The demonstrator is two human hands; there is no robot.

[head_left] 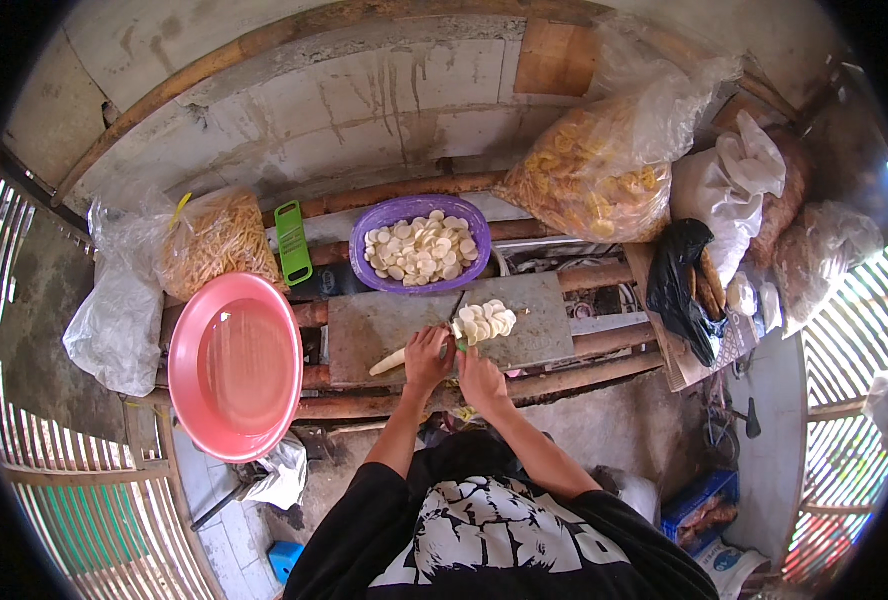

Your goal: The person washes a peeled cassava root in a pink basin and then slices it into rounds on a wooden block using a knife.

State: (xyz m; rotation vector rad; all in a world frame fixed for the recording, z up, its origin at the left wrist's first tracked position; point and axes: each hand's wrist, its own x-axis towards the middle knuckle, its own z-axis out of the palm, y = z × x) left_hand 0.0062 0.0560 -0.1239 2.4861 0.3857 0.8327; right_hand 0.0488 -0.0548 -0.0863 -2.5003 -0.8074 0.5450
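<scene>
My left hand [427,357] is closed around a long, pale peeled root [388,363], likely cassava, lying on a grey board [364,315]. Close beside it, my right hand [482,380] grips the green handle of a knife [461,343]; its blade is mostly hidden at the root's cut end. Round white slices [486,322] lie in a loose pile just beyond my hands. Behind the board, a purple basket [361,270] holds many more such slices.
A pink basin [178,360] of water stands at the left, with a green slicer [292,243] beyond it. Bags of yellowish snack pieces [219,240] and chips [594,170] flank the bench. A black plastic bag [682,280] hangs at right. Gaps separate the bench's bamboo poles [604,340].
</scene>
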